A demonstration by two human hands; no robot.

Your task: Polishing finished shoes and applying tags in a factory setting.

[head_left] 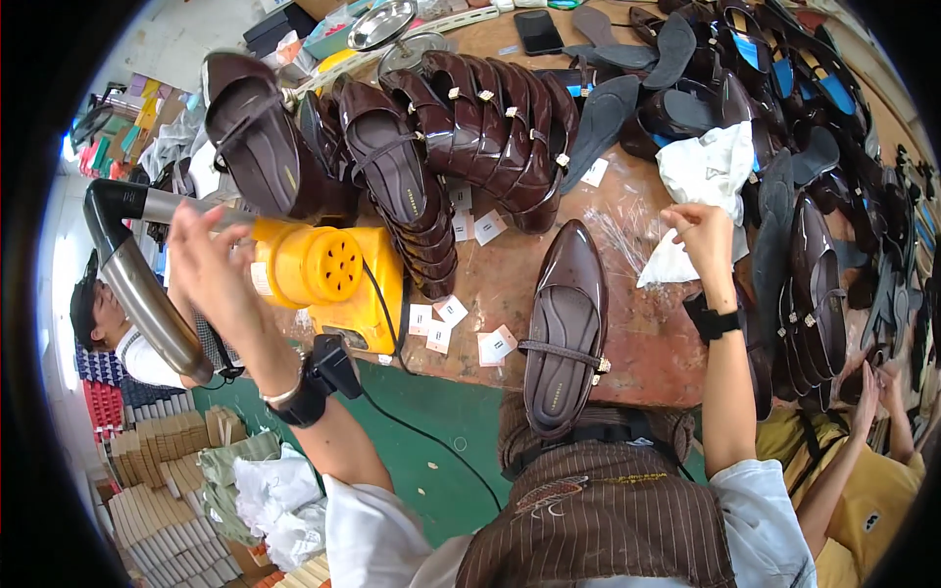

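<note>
My left hand [211, 260] is raised, its fingers apart and slightly blurred, holding nothing. It is beside the metal nozzle [147, 294] of a yellow hot-air blower [338, 274]. In front of a crumpled white cloth [706, 162], my right hand [698, 235] has its fingers curled towards the thumb; whether they grip anything is hidden. Between my arms, a glossy dark brown flat shoe [566, 343] with a thin strap and a jewelled ornament lies at the table's front edge, toe away from me. Neither hand touches it.
Rows of similar shoes [480, 127] stand behind, and more shoes [814, 284] and loose black insoles [600, 118] crowd the right. Small paper tags [497, 345] lie on the brown table [647, 343]. A phone [538, 32] rests at the back. Another person's hands [877, 397] are at far right.
</note>
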